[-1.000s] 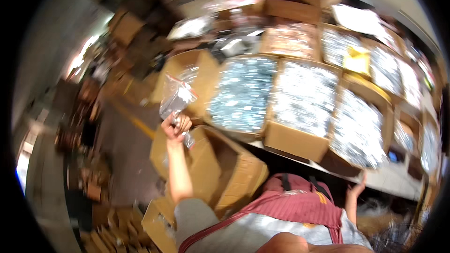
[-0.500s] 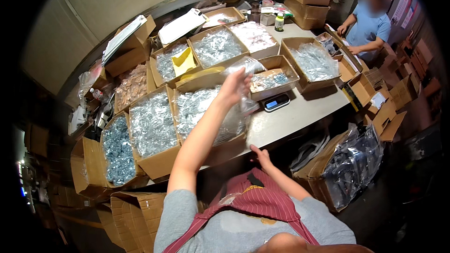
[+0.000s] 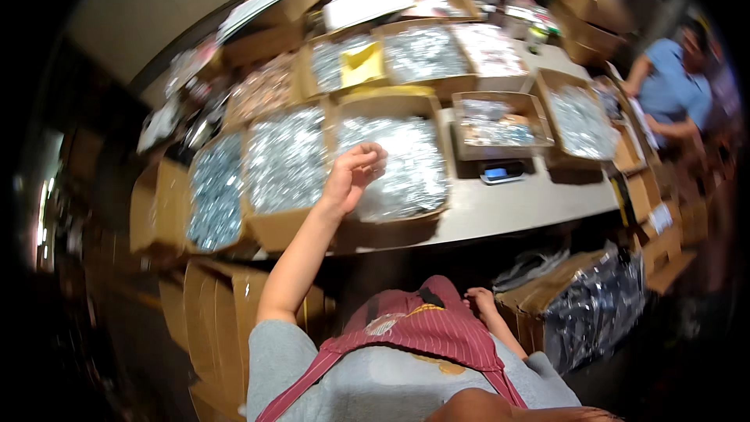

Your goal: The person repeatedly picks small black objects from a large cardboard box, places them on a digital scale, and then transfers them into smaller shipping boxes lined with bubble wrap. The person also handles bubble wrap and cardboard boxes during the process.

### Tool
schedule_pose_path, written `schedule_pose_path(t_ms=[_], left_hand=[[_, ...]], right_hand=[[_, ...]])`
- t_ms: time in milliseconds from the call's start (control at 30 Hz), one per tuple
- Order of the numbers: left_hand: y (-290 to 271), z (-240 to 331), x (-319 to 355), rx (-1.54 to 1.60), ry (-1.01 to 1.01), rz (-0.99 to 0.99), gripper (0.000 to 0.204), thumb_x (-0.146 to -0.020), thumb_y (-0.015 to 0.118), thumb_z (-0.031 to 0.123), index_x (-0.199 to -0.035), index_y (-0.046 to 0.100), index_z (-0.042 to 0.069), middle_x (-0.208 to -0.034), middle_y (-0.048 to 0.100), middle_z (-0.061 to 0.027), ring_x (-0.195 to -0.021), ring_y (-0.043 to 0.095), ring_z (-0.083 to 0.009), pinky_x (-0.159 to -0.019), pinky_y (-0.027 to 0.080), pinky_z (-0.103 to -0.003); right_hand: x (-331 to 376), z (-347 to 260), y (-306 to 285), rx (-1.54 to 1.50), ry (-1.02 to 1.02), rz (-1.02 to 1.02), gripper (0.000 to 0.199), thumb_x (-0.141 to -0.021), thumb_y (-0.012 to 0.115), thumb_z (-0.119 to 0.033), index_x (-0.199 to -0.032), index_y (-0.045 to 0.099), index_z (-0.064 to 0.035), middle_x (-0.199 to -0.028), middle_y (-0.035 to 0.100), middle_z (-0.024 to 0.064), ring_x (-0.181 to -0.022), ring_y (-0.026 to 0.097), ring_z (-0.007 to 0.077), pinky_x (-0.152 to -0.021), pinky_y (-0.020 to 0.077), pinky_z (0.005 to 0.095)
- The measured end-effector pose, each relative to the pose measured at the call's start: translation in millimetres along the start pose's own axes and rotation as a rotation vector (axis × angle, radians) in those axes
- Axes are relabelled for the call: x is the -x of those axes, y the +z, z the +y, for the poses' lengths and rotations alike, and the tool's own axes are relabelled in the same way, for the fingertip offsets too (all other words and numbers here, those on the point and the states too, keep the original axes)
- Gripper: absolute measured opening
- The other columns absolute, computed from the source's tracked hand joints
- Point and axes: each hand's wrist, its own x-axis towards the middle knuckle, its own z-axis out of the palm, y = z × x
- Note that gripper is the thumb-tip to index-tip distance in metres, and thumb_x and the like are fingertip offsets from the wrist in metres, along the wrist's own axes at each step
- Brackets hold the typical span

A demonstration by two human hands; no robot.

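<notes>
My left hand (image 3: 355, 180) is raised over a cardboard box of small clear bags with shiny metal parts (image 3: 406, 164). Its fingers are loosely curved, with the thumb apart, and I see nothing held in them. Beyond it to the right, a smaller box (image 3: 506, 146) has clear bags (image 3: 486, 111) inside. A small scale with a lit display (image 3: 502, 173) sits against that box's front. Low beside my apron (image 3: 430, 319), my right hand (image 3: 480, 298) hangs off the table with fingers apart, holding nothing visible. Motion blurs the view.
More boxes of bagged parts (image 3: 287, 158) and loose bluish metal pieces (image 3: 215, 195) line the table's left. A yellow piece (image 3: 362, 64) lies in a back box. A co-worker in blue (image 3: 673, 86) is at far right. A plastic-covered carton (image 3: 594, 305) stands below the table's right side.
My left hand has let go of the clear plastic bag and moved left from the smaller box to above the parts box. My right hand has dropped lower. The view has shifted.
</notes>
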Motion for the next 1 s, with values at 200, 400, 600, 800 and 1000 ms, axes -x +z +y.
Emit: schedule_pose_path(t_ms=[200, 400, 600, 800, 1000], left_hand=[[-115.1, 72.0, 161.7, -0.186, 0.125, 0.266, 0.017, -0.091, 0.061, 0.01, -0.107, 0.063, 0.004, -0.102, 0.065, -0.0041, -0.092, 0.062, -0.0111, -0.083, 0.05, -0.027], [-269.5, 97.1, 349.6, -0.142, 0.265, 0.738, 0.014, -0.091, 0.058, 0.009, -0.103, 0.064, 0.006, -0.099, 0.068, -0.0038, -0.087, 0.063, -0.0107, -0.08, 0.051, -0.028], [-451.2, 8.8, 454.3, -0.404, -0.114, 1.069, 0.02, -0.088, 0.054, 0.01, -0.102, 0.065, -0.001, -0.097, 0.07, -0.0109, -0.08, 0.066, -0.0172, -0.066, 0.054, -0.031], [-494.4, -61.7, 443.6, -1.391, -0.983, 0.32, 0.04, -0.084, 0.057, 0.018, -0.116, 0.066, -0.003, -0.118, 0.065, -0.0251, -0.112, 0.063, -0.035, -0.091, 0.052, -0.043], [-569.7, -208.2, 389.5, -1.422, -0.728, 0.401, 0.032, -0.083, 0.06, 0.02, -0.106, 0.071, -0.001, -0.113, 0.068, -0.0203, -0.107, 0.066, -0.0328, -0.089, 0.054, -0.042]], right_hand=[[-82.4, 25.0, -5.6, 0.088, 0.003, -0.36, 0.019, -0.077, 0.043, 0.012, -0.075, 0.057, -0.0006, -0.077, 0.064, 0.013, -0.068, 0.062, 0.0224, -0.062, 0.0517, 0.0332], [-6.7, -47.7, 187.7, 0.854, -0.353, -0.462, 0.007, -0.082, 0.057, -0.001, -0.086, 0.061, -0.0048, -0.074, 0.058, -0.0002, -0.064, 0.053, 0.0094, -0.058, 0.0416, 0.0233], [29.0, -16.0, 338.7, 0.919, -0.336, -0.658, 0.004, -0.088, 0.06, -0.007, -0.086, 0.061, -0.004, -0.074, 0.057, -0.0014, -0.064, 0.05, 0.0067, -0.057, 0.0395, 0.0229], [78.2, 62.0, 410.6, 1.33, -0.518, -0.894, 0.028, -0.091, 0.064, -0.013, -0.115, 0.062, 0.0014, -0.096, 0.068, 0.0085, -0.087, 0.063, 0.0151, -0.077, 0.0514, 0.028], [101.7, 93.4, 388.3, 1.666, -0.37, -0.88, 0.042, -0.088, 0.067, -0.024, -0.123, 0.059, -0.0019, -0.112, 0.067, 0.022, -0.103, 0.067, 0.0333, -0.088, 0.0531, 0.04]])
